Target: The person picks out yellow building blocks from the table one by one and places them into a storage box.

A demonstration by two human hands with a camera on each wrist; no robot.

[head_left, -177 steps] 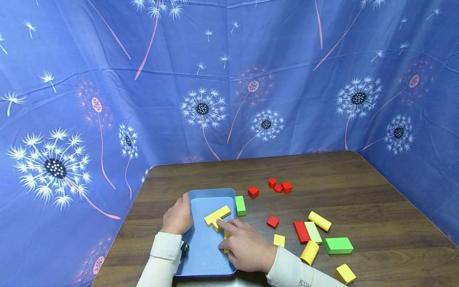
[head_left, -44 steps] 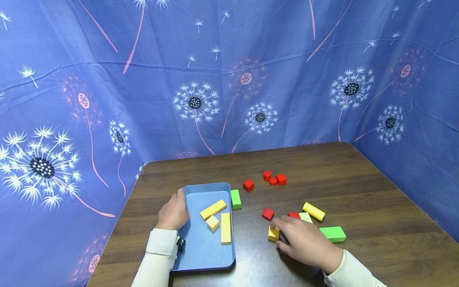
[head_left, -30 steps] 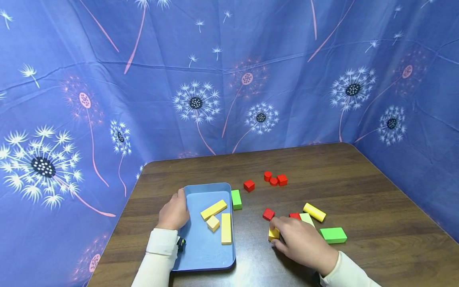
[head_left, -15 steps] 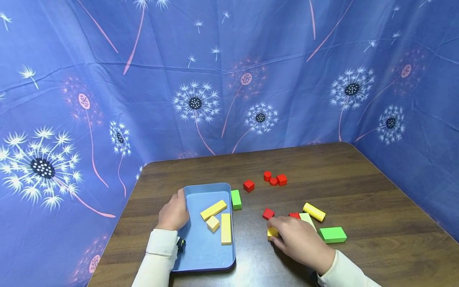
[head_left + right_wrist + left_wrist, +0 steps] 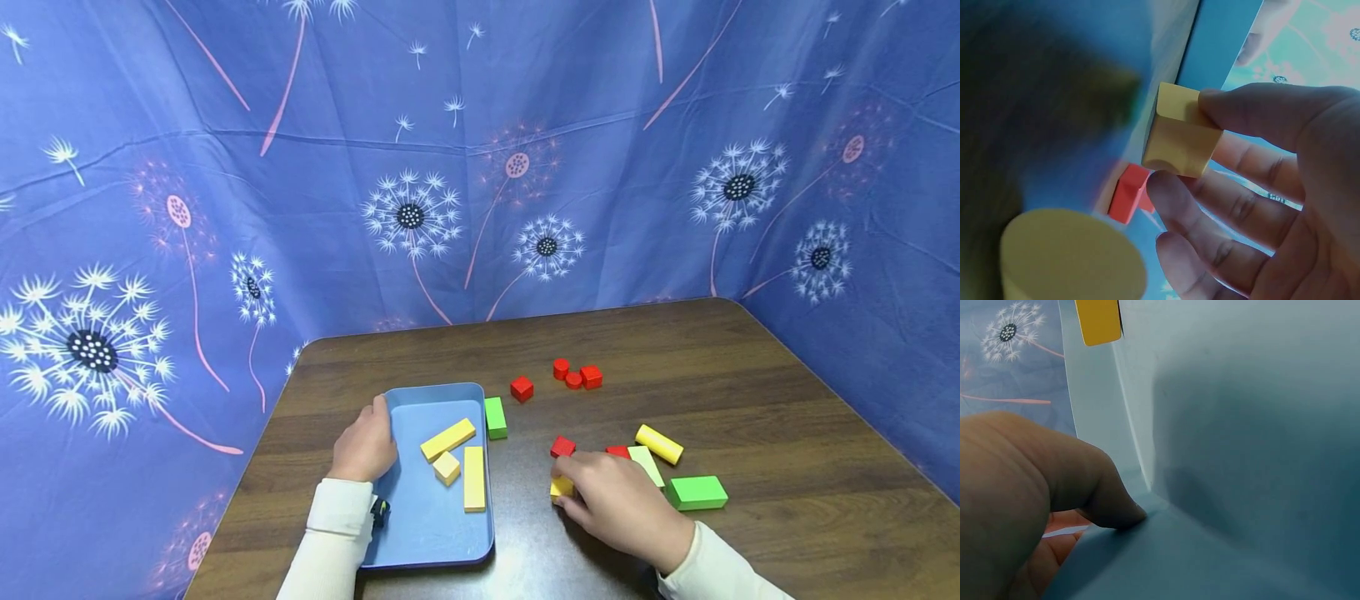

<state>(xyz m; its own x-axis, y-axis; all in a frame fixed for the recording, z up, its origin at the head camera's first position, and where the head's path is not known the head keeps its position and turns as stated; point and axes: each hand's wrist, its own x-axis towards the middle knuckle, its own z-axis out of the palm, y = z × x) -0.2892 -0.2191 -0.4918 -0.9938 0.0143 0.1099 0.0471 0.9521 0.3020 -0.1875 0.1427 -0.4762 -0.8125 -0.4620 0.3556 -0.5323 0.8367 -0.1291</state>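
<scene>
Yellow block (image 5: 1179, 140), pinched by right hand (image 5: 628, 504), has neared the tray (image 5: 423, 529) left hand (image 5: 364, 444) grips.

Head view: yellow cube (image 5: 560, 488) is partly hidden by R hand (image 5: 626, 504), red blk (image 5: 618, 452) mostly covered. L wrist view: yellow blk (image 5: 1099, 322) is cut off by top edge, L hand (image 5: 1032, 478) by left. R wrist view: yellow cyl. (image 5: 1072, 259) is cropped at bottom, far left blurred.

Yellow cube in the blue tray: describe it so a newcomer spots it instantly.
On the wood-grain table, find the blue tray that the left hand grips. In the head view, the yellow cube lies inside, below the upper yellow bar and left of the right yellow bar. Unlike those bars, it is short and cubic.
</scene>
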